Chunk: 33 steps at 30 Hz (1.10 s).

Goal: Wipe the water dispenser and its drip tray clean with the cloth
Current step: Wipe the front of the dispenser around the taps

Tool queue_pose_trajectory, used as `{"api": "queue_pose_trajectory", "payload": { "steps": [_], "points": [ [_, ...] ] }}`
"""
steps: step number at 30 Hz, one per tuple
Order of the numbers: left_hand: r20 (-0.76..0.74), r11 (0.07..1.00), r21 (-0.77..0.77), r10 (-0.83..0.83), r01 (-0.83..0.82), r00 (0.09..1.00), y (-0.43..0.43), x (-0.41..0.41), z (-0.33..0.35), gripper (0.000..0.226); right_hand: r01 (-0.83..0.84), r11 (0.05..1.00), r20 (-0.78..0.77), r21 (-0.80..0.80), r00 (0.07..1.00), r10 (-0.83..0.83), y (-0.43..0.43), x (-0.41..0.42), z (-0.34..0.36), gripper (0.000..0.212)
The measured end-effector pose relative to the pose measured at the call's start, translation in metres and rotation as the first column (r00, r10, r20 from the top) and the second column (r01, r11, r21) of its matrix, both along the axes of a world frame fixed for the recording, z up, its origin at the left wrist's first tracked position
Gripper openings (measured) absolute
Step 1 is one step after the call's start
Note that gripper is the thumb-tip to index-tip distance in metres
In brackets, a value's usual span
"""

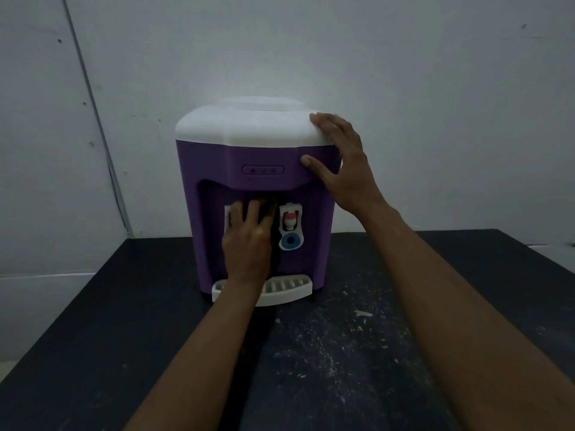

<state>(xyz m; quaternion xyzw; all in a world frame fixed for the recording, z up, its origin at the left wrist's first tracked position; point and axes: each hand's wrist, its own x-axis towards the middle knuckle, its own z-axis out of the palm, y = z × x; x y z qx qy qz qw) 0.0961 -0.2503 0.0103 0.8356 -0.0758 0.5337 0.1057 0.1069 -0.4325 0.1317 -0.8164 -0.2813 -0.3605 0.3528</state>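
Both on dispenser (pixel 214 169): L hand (pixel 247 241), R hand (pixel 345 169).

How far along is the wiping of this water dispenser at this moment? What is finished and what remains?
Done: nothing can be confirmed, though the white top looks clean. In hand: the left hand presses in the tap recess, and a dark shape under it is perhaps the cloth; the right hand steadies the water dispenser at its upper corner. Left, it seems: the drip tray, not being wiped now.
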Motion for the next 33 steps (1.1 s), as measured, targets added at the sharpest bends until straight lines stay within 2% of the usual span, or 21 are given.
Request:
{"api": "queue_pose_trajectory", "payload": {
  "steps": [5,9,14,17,23,25,29,33],
  "points": [
    [-0.088,0.991,0.109,0.084,-0.074,0.993,-0.004,0.001,-0.03,0.048,-0.002,1.0,0.007,0.011,1.0,0.002,0.0,0.0,-0.001,0.063],
    [-0.176,0.986,0.126,0.134,-0.113,0.975,-0.013,-0.002,-0.055,0.053,-0.008,1.0,0.009,0.015,1.0,0.008,0.001,0.001,-0.002,0.064],
    [-0.295,0.989,0.119,0.118,-0.086,0.948,-0.026,-0.002,-0.068,0.059,-0.012,1.0,0.011,0.021,1.0,0.011,0.001,0.001,-0.003,0.064],
    [-0.337,0.996,0.082,-0.001,0.031,0.942,-0.022,0.004,-0.057,0.068,-0.018,1.0,0.017,0.023,1.0,0.017,0.001,0.002,-0.003,0.063],
    [-0.391,0.991,-0.04,-0.135,0.129,0.91,-0.02,0.011,-0.028,0.079,-0.014,0.999,0.02,0.029,1.0,0.013,0.002,0.006,-0.006,0.063],
    [-0.366,0.984,-0.104,-0.171,0.142,0.915,-0.024,0.009,-0.029,0.084,-0.014,0.999,0.023,0.029,1.0,0.013,0.002,0.007,-0.007,0.063],
    [-0.264,0.905,-0.401,-0.262,0.141,0.928,-0.047,0.005,-0.019,0.105,-0.013,0.999,0.019,0.033,1.0,0.012,0.0,0.007,-0.006,0.064],
    [-0.227,0.877,-0.453,-0.285,0.158,0.931,-0.053,0.009,-0.018,0.103,-0.01,1.0,0.026,0.028,1.0,0.009,0.001,0.008,-0.006,0.064]
  ]
}}
